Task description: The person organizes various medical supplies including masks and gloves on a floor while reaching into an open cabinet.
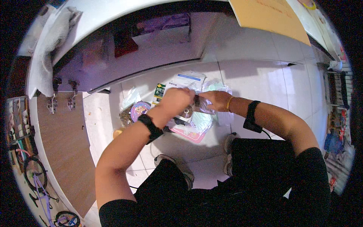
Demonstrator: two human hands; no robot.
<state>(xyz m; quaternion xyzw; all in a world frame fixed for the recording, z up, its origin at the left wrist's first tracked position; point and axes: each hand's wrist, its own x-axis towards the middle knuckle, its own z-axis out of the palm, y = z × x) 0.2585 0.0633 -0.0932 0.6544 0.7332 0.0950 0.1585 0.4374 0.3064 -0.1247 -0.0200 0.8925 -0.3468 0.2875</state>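
Note:
My left hand (178,99) is curled into a fist, its fingers at the left edge of a dark, glossy packet (196,99). From the other side my right hand (218,100) pinches the same packet between thumb and fingers. Its exact kind is blurred. Beneath the hands lies a pile on the tiled floor. I can make out a disc (186,111), a white printed sheet with a blue band (188,78), a green and yellow printed pack (160,90), crinkled clear plastic wrap (205,122) and a pink card (191,134). My left forearm and hand cover part of the pile.
A round, colourful tin or lid (139,110) sits left of the pile. Overhead runs a white tabletop (119,14) with a brown envelope (272,17) jutting past its edge. My shoes (228,144) flank the near floor. A brown door panel (62,147) stands at left.

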